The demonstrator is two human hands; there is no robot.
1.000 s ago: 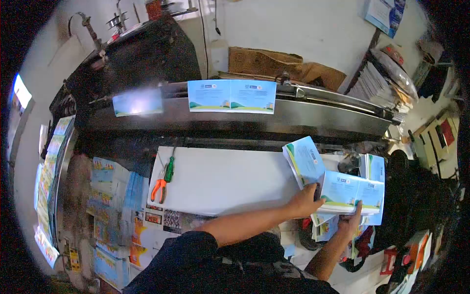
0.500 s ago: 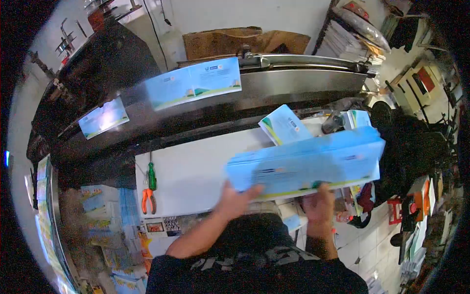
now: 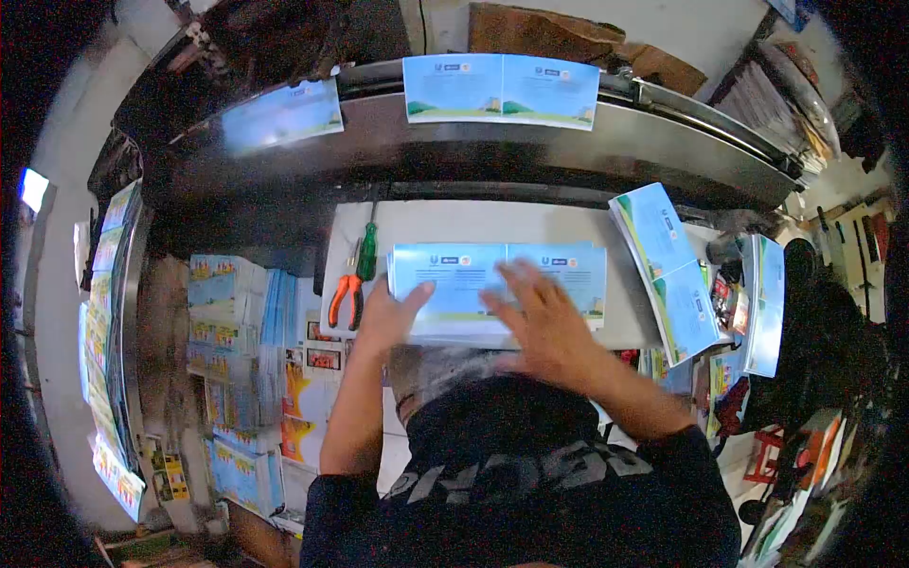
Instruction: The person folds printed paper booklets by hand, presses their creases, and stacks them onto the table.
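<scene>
Touching the printed stack is the left hand.

Pliers and a screwdriver are obstructing the left end of the white board. An angled card stack is blocking its right side. Bare lanes are running between this and the central stack, and along the far edge.

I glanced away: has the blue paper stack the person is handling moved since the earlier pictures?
Yes. Against the white tabletop, the blue paper stack has shifted left, from the right end to the middle, nearer the orange-handled pliers.
</scene>
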